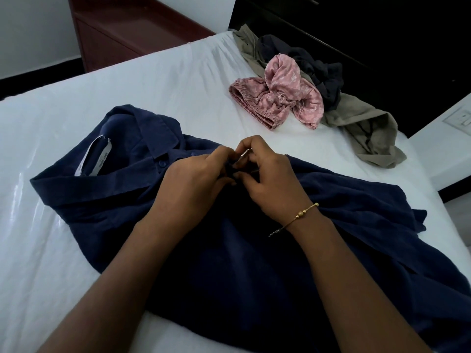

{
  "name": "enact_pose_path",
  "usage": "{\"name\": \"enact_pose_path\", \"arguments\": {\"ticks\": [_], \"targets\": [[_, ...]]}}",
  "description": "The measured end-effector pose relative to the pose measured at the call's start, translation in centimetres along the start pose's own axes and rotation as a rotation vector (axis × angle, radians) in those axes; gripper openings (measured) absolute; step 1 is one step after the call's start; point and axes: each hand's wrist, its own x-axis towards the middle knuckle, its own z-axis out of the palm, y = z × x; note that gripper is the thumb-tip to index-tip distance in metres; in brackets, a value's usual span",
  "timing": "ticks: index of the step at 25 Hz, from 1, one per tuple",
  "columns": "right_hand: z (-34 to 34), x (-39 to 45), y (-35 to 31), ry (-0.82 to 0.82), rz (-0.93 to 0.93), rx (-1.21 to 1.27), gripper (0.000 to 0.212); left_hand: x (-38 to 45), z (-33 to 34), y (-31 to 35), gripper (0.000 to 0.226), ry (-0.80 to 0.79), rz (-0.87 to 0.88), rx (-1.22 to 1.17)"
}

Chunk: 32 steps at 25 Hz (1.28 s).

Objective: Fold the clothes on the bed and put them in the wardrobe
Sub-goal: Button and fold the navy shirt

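The task looks barely begun: the navy shirt (pixel 229 225) lies spread on the bed (pixel 76 110), both hands' fingers (pixel 224 159) pinching its front placket as if buttoning, while the pink, grey and khaki clothes (pixel 293 93) wait unfolded, nothing stowed.

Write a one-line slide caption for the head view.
Both hands, left hand and right hand, pinch the placket of a navy blue collared shirt on the white-sheeted bed.
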Motion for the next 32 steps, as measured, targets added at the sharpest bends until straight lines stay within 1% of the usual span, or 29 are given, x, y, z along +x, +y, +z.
{"name": "enact_pose_path", "arguments": {"ticks": [3,6,8,10,12,14,17,19,21,24,26,27,29,32], "targets": [[0.0,0.1,0.2,0.006,-0.012,0.042,0.040,0.1,-0.4,0.1,0.037,0.032,0.054,-0.001],[0.3,0.4,0.8,0.014,-0.016,0.087,0.038,0.5,-0.7,0.4,0.021,0.109,0.068,0.151],[0.5,0.4,1.0,0.041,0.007,0.123,0.038,0.7,-0.9,0.3,0.015,0.127,0.130,0.189],[0.4,0.4,1.3,0.046,0.030,0.177,0.039,0.7,-1.0,0.1,0.024,0.089,0.176,0.135],[0.0,0.2,1.7,0.003,0.055,0.246,0.041,0.5,-1.0,-0.1,0.032,0.058,0.147,0.091],[-0.2,0.0,2.0,-0.026,0.071,0.282,0.042,0.5,-0.8,-0.2,0.032,0.039,0.112,0.073],[0.3,-0.1,2.0,0.063,0.076,0.253,0.036,0.7,-0.6,-0.5,0.031,0.027,0.071,-0.015],[0.5,-0.2,1.6,0.120,0.052,0.222,0.033,0.8,-0.8,-0.6,0.025,0.031,0.065,-0.080],[0.5,-0.4,1.1,0.156,-0.015,0.149,0.034,0.8,-1.0,-0.6,0.017,0.059,0.078,-0.110],[1.1,-0.6,0.0,0.228,-0.162,-0.057,0.035,0.7,-1.2,0.1,0.024,0.112,0.068,-0.081],[1.9,-0.6,-0.5,0.281,-0.264,-0.176,0.034,0.8,-1.4,0.8,0.028,0.148,0.024,-0.106],[2.2,-0.6,-0.6,0.305,-0.283,-0.209,0.034,0.8,-1.6,1.0,0.026,0.155,-0.033,-0.155],[2.8,-0.7,-0.6,0.341,-0.251,-0.203,0.035,0.7,-2.0,1.0,0.016,0.122,-0.150,-0.283],[2.6,-0.8,0.1,0.421,-0.179,-0.140,0.039,0.8,-2.6,1.9,0.020,0.011,-0.272,-0.499]]}}
